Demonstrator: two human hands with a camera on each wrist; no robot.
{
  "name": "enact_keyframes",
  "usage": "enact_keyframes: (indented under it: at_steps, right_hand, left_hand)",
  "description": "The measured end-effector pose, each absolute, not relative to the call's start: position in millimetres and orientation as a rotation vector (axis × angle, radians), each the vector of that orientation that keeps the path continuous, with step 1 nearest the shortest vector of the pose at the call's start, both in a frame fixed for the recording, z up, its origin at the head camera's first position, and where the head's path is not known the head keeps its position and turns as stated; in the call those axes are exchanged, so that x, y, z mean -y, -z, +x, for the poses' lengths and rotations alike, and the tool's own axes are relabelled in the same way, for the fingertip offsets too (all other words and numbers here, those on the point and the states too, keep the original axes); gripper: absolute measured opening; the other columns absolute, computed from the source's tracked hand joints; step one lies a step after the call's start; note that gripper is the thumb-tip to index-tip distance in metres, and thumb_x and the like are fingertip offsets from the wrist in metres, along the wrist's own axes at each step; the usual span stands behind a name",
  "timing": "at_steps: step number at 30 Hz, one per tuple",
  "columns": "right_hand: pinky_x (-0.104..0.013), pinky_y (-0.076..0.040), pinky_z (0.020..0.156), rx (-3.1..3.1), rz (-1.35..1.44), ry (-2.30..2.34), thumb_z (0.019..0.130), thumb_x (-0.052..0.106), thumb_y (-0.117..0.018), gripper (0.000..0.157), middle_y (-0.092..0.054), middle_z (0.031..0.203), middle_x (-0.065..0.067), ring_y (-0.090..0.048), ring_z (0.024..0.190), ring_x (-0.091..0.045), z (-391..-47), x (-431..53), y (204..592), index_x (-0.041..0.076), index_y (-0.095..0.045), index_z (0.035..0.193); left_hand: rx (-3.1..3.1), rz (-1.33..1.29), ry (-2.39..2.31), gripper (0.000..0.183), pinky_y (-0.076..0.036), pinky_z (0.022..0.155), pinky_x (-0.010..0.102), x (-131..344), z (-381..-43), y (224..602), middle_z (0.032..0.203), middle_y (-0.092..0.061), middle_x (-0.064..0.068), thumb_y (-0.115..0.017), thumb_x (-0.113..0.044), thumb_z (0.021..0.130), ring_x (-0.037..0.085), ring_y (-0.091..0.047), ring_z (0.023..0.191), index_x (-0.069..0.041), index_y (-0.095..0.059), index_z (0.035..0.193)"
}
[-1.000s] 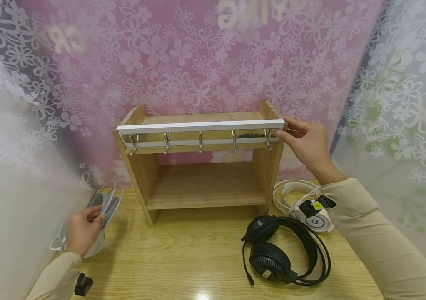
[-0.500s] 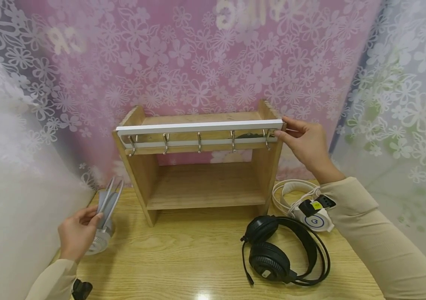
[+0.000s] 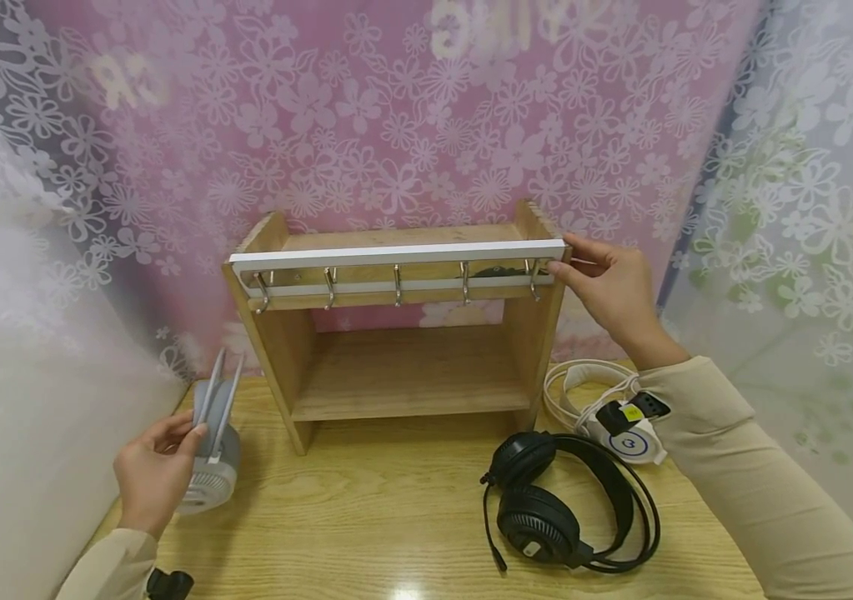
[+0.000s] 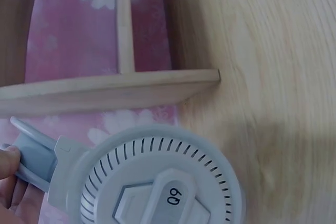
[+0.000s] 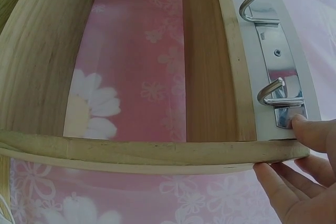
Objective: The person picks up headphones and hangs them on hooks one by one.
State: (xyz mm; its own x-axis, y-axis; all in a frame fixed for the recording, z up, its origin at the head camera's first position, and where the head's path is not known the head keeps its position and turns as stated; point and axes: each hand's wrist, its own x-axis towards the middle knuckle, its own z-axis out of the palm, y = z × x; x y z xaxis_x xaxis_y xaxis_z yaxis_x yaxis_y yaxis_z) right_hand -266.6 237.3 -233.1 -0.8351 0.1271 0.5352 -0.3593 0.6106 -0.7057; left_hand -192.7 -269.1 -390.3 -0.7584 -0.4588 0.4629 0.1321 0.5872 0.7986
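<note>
My left hand [image 3: 156, 475] pinches the grey headband of a light grey headset [image 3: 210, 479], left of a wooden shelf [image 3: 411, 375]. In the left wrist view the round vented earcup [image 4: 163, 182], marked Q9, faces the camera beside the shelf's side panel. My right hand [image 3: 609, 292] holds the right end of a white hook rail [image 3: 396, 252] at the shelf's upper front. Its thumb rests on the metal plate by the last hook [image 5: 281, 95], with the fingers behind the wooden side edge. Several metal hooks line the rail, and nothing hangs on them.
A black headset [image 3: 546, 517] with a microphone boom lies on the wooden table [image 3: 351, 517], front right. Behind it a white headset [image 3: 621, 433] lies by the shelf's right foot. Flowered pink cloth [image 3: 396, 125] covers the back, with pale curtains at both sides.
My left hand has lifted and turned the light grey headset so its headband points up, bringing it slightly right toward the shelf. The right hand stays on the rail's end.
</note>
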Motion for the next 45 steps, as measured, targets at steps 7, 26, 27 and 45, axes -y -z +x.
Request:
enact_keyframes:
  at_steps: [7, 26, 27, 45]
  right_hand:
    - [-0.027, -0.055, 0.089, 2.289, 0.179, -1.186, 0.087, 0.031, -0.072, 0.049, -0.065, 0.123, -0.011, -0.067, 0.105, -0.026, -266.0, -237.1, 232.8, 0.013, -0.061, 0.130]
    - [-0.024, -0.055, 0.088, 2.282, 0.183, -1.175, 0.087, 0.031, -0.072, 0.048, -0.065, 0.122, -0.011, -0.067, 0.104, -0.025, -266.9, -237.6, 233.7, 0.013, -0.062, 0.130]
    - [-0.023, -0.055, 0.088, 2.282, 0.184, -1.172, 0.087, 0.031, -0.072, 0.048, -0.065, 0.122, -0.011, -0.067, 0.103, -0.024, -266.7, -237.6, 233.8, 0.013, -0.062, 0.130]
    - [-0.026, -0.055, 0.088, 2.270, 0.191, -1.164, 0.086, 0.029, -0.073, 0.047, -0.066, 0.121, -0.010, -0.068, 0.102, -0.024, -267.6, -236.8, 234.7, 0.012, -0.062, 0.129]
  left_hand:
    - [2.056, 0.231, 1.246, 0.026, -0.049, 0.068, 0.002, 258.2, -190.5, 383.5, 0.076, -0.059, -0.029, -0.074, -0.002, 0.083, -0.017, -0.058, 0.073, 0.004, -0.071, 0.107]
    - [1.741, 0.034, 1.418, 0.026, -0.054, 0.072, 0.009, 233.9, -183.0, 363.7, 0.082, -0.070, -0.017, -0.071, 0.007, 0.081, -0.002, -0.068, 0.077, 0.011, -0.068, 0.107]
    - [1.716, 0.020, 1.436, 0.026, -0.054, 0.073, 0.009, 232.9, -182.2, 361.5, 0.082, -0.070, -0.014, -0.071, 0.008, 0.081, -0.001, -0.068, 0.077, 0.012, -0.067, 0.107]
    - [1.483, -0.285, 1.464, 0.026, -0.055, 0.072, 0.012, 203.3, -173.8, 342.7, 0.084, -0.072, -0.002, -0.068, 0.022, 0.074, 0.005, -0.069, 0.074, 0.022, -0.064, 0.100]
